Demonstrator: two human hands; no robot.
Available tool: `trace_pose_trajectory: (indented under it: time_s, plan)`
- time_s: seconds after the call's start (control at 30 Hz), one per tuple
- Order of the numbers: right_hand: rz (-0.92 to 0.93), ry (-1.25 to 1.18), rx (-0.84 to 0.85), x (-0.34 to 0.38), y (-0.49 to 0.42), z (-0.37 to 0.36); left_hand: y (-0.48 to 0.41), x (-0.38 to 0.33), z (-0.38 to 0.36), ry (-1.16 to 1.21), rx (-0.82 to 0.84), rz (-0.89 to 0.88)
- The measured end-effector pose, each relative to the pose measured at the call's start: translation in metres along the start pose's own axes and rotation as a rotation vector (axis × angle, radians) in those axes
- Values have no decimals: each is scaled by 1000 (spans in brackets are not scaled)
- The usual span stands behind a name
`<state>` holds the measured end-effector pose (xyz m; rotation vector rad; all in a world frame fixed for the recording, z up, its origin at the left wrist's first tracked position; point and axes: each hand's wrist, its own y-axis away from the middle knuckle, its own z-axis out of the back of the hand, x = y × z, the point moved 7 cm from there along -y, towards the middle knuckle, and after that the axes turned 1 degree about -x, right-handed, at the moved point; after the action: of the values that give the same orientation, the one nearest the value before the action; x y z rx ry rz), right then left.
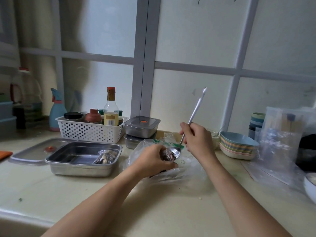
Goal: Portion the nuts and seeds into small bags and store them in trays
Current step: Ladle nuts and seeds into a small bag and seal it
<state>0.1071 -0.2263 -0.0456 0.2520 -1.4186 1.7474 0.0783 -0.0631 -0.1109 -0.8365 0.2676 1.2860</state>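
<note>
Nearest to me on the counter (77, 199), right of the open steel tray (80, 171), the left hand (152, 161) curls round a small bag (166, 155) with dark contents. Its fingers hide most of the bag, so those are probably seeds, though I cannot be sure. The bowl of a long spoon (194, 115) sits at the bag's mouth. Just beyond, the right hand (196, 138) pinches the spoon's shaft mid-length, with the handle tilted up and away. Both hands work over a crumpled large clear bag (191, 170), whose contents I cannot make out. Inside the tray, at its right end, lies one filled bag (106, 156). The tray's lid (29, 153) lies flat to its left, partly hidden behind it. Behind the tray stands a white basket (90, 131) of bottles. Right of that are two stacked lidded containers (142, 126), the lower one half hidden by the plastic.
</note>
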Motion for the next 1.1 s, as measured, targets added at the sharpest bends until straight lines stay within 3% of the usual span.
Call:
trace_pose_trajectory:
  time_s: [0.13,0.3,0.53,0.87,1.1]
  plan:
    - [254,60,-70,26,5,-2,-1,1,-1,8,-5,18]
    - [638,191,-108,63,17,-15,-1,6,1,182,-57,107]
    - [806,301,-254,79,25,-15,0,4,14,229,-199,99]
    - [792,207,-264,75,27,-10,3,3,18,227,-216,105]
    - [504,152,-316,43,7,13,4,8,33,225,-292,136]
